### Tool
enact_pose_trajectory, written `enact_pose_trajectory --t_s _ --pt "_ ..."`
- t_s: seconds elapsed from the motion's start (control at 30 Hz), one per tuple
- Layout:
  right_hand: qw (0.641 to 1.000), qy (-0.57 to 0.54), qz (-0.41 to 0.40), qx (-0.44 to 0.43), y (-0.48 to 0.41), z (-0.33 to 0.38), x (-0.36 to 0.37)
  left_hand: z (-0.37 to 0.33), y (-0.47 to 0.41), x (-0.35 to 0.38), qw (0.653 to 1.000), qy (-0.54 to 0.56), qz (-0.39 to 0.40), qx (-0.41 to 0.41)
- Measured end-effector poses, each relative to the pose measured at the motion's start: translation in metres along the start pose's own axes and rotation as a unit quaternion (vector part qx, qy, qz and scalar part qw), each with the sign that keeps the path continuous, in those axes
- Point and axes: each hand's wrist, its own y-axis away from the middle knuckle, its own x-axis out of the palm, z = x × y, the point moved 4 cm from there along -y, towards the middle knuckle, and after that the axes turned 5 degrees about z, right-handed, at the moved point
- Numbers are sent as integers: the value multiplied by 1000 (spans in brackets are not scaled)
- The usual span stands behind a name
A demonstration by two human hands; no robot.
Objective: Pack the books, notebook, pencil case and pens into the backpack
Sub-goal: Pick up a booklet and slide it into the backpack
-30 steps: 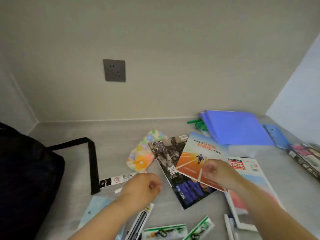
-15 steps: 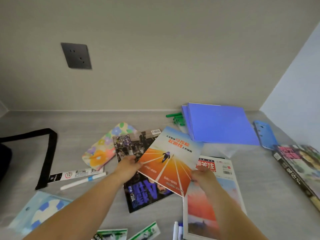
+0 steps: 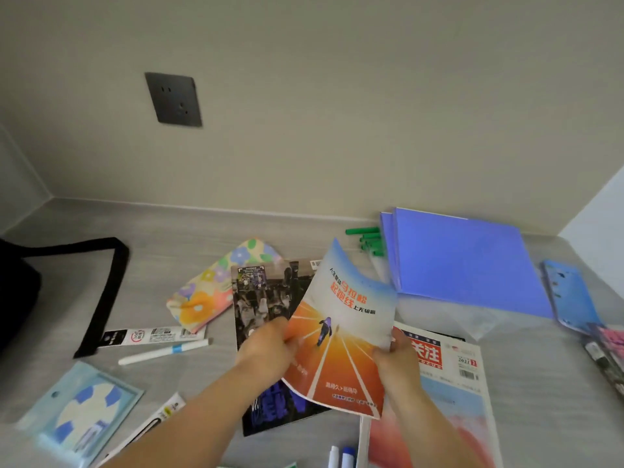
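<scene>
- L hand (image 3: 266, 349) pinches orange book (image 3: 341, 332) at left edge; book lifted, bent.
- R hand (image 3: 398, 363) pinches its right edge.
- dark book (image 3: 260, 295) under L hand; pencil case (image 3: 209, 292) just beyond.

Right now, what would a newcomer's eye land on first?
A bowed orange-and-blue paperback book is held up at centre, gripped by the left hand and the right hand. Violet-blue flat folders lie stacked behind it on the right; a flowered fabric pencil case lies to its left.

Head-worn view, down onto desk (image 3: 169, 238)
</scene>
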Motion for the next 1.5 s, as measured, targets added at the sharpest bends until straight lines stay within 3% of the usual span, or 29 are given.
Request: enact_pose_trajectory --t_s 0.13,0.27,0.43,0.5,0.67,0.87,0.97,1.07,1.17,1.27,1.3,1.37,1.43,1.5 --pt "995 57 61 -59 -2 10 28 44 19 4 997 53 5 -50" --pt "984 126 111 -60 -13 14 51 68 18 -3 989 116 -29 -91" --pt "959 259 92 -72 -25 18 57 66 13 -9 924 349 -36 -151" --pt "955 268 103 -75 -24 18 61 65 8 -11 898 409 -31 -158" --pt "957 245 135 -78 -23 15 60 51 -10 -14 894 417 -12 -162" --pt "966 211 141 -50 -35 11 52 28 -10 -23 946 313 -64 -64" --pt "971 181 148 -58 -41 25 50 20 -1 -34 944 323 -74 15" --pt "966 186 94 -151 -46 70 40 16 14 -55 933 335 -102 84" --pt "920 262 24 -292 -33 132 26 16 33 -76 929 329 -113 129" --pt "822 384 -28 -420 -1 202 13 20 53 -102 928 288 -166 170" --pt "804 407 0 -433 8 224 11 22 60 -111 927 274 -181 182" --pt "806 418 162 -387 28 259 19 27 76 -129 925 252 -204 199" --pt "774 446 317 -320 52 280 39 34 95 -146 922 223 -238 207" --pt "738 469 359 -325 68 298 63 49 114 -164 914 225 -275 195"
